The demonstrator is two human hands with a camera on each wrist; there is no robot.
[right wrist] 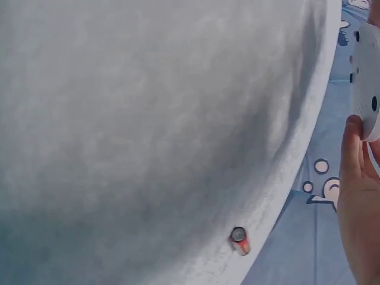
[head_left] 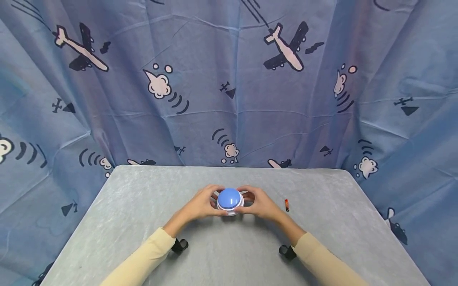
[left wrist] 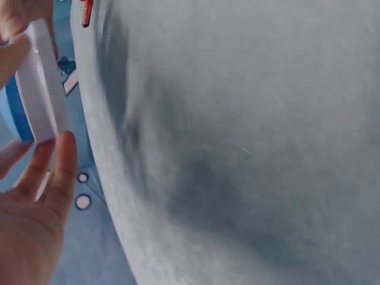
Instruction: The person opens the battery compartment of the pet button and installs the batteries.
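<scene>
A round push button with a blue dome and a white base (head_left: 229,198) is held up between both hands over the middle of the table. My left hand (head_left: 206,201) grips its left side, the thumb at the near edge and fingers curving round the far side. Opposite it, my right hand (head_left: 260,204) grips the right side in the same way. The left wrist view shows the white base (left wrist: 44,83) side-on, with fingers at its rim. Small dark spots dot the white underside (right wrist: 365,83) in the right wrist view.
A small red battery with a dark end (head_left: 287,205) lies on the grey table (head_left: 150,222), to the right of the right hand. Behind the table hangs a blue curtain (head_left: 200,87) printed with airplanes. Dark wrist cameras (head_left: 180,246) sit by both sleeves.
</scene>
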